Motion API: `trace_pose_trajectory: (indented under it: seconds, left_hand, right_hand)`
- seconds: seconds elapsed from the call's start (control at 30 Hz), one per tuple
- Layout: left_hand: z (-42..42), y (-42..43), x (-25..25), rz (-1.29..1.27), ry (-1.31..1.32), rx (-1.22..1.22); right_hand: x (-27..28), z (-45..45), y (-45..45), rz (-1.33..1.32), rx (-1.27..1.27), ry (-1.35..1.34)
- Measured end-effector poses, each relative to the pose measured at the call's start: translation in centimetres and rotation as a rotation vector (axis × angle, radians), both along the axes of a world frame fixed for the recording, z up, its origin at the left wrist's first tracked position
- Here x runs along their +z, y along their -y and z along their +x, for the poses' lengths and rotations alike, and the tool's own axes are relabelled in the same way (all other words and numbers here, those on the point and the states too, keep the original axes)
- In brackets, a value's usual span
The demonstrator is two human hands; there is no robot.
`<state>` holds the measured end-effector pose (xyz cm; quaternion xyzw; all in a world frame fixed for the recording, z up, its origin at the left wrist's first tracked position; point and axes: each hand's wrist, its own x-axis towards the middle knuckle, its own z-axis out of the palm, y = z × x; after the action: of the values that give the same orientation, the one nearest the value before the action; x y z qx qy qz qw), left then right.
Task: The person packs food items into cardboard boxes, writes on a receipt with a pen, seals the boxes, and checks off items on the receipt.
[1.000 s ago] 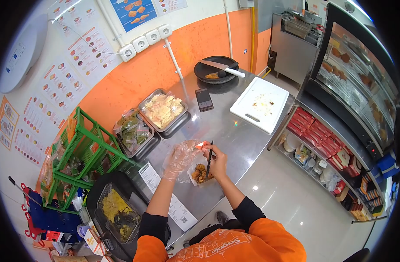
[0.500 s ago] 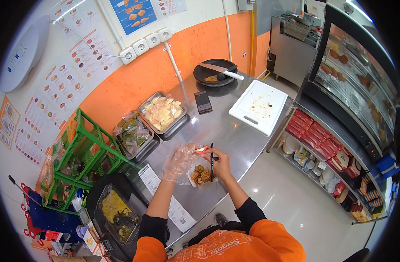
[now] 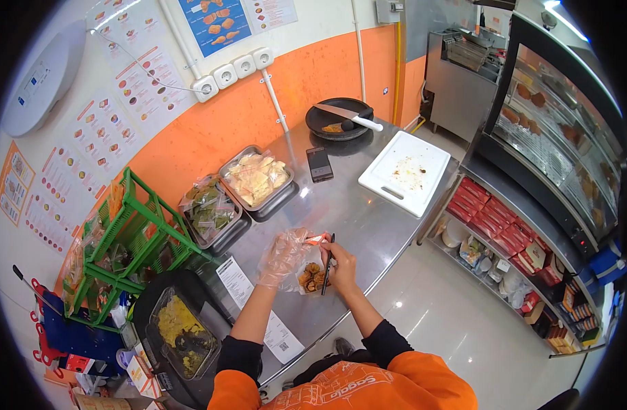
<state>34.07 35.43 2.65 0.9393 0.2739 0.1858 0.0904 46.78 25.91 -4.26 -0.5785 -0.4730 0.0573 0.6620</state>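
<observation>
My left hand point(image 3: 286, 251), in a loose clear plastic glove, is closed at the fingertips on a small red-and-white packet-like piece point(image 3: 317, 238). Whether that piece is a sachet or a box flap I cannot tell. My right hand point(image 3: 342, 268) is bare and grips a slim black pen-like stick point(image 3: 328, 266), held almost upright. Its fingertips come close to the red-and-white piece. Below and between both hands sits a small white paper box with browned fried pieces point(image 3: 311, 277) inside. A long printed receipt point(image 3: 262, 311) lies on the steel table left of the box, partly under my left forearm.
Steel trays hold pale sliced food point(image 3: 257, 180) and bagged green leaves point(image 3: 211, 213). Around them are a phone point(image 3: 319, 165), a white cutting board point(image 3: 406, 172), a knife point(image 3: 348, 115) over a black stone bowl point(image 3: 325, 133), green baskets point(image 3: 132, 242) and a black container point(image 3: 183, 335).
Both hands have stayed together above the box. My right hand and the black stick have shifted slightly left and down, and the stick tilts more. The camera view has moved a little.
</observation>
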Motion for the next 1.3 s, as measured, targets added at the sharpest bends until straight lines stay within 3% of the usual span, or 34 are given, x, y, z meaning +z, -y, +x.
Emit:
trace_pose_trajectory:
  seconds: [0.17, 0.37, 0.47, 0.57, 0.77, 0.97, 1.03, 1.1, 1.17, 1.3]
  left_hand:
    - [-0.4, -1.6, -1.7, -0.003, 0.093, -0.092]
    - [0.1, 1.3, 1.3, -0.056, -0.032, 0.083]
    - [-0.2, 0.8, -0.6, 0.237, -0.201, 0.118]
    - [-0.7, 0.1, -3.7, 0.477, 0.160, 0.066]
    - [0.7, 2.3, -1.4, 0.338, -0.195, 0.155]
    - [-0.3, 3.7, 1.6, -0.034, -0.200, -0.026]
    - [-2.1, 5.8, 1.9, -0.092, 0.028, 0.052]
    - [-4.1, 7.8, -0.3, -0.099, 0.237, 0.164]
    - [-6.1, 9.2, -6.0, -0.055, 0.425, 0.307]
    - [-3.7, 12.5, -11.9, -0.056, 0.508, 0.377]
  right_hand:
    - [-0.4, 0.0, -0.3, 0.049, -0.011, 0.001]
    - [0.1, 0.5, 0.6, -0.016, 0.082, -0.054]
    - [1.1, 0.4, 0.9, -0.041, 0.083, -0.034]
    - [0.5, 0.5, 0.5, -0.012, 0.016, 0.062]
    - [-0.3, 0.4, 0.5, -0.100, -0.169, 0.222]
    - [1.0, 1.9, 2.9, -0.177, 0.020, 0.482]
    - [0.8, 2.7, 3.8, -0.199, 0.094, 0.563]
    - [0.3, 3.0, 5.2, -0.218, 0.137, 0.607]
    - [-1.4, 3.1, 6.6, -0.236, 0.162, 0.673]
    - [-3.6, 2.8, 7.7, -0.193, 0.143, 0.764]
